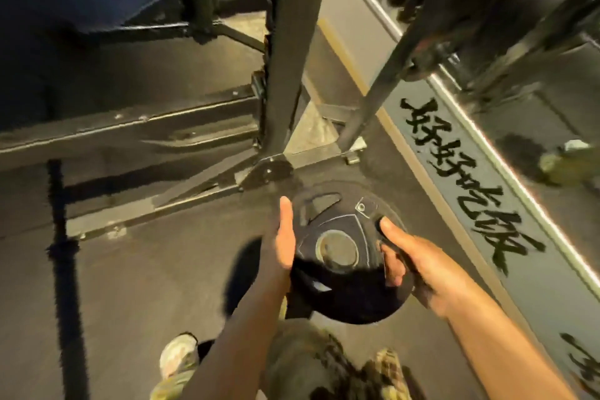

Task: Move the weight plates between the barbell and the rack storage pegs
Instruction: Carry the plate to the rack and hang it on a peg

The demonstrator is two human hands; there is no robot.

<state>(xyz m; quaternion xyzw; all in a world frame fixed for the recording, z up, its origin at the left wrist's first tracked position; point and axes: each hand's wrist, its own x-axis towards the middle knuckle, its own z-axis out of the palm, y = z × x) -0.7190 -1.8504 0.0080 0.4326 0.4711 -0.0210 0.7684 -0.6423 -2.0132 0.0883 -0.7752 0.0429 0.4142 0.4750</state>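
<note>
We held one black weight plate flat in both hands, above the dark floor and just in front of the rack's base. Left hand pressed the plate's left rim — fingers straight, thumb extended. Right hand gripped the right rim — thumb on top, fingers curled through a grip slot. Mirror at right.
</note>
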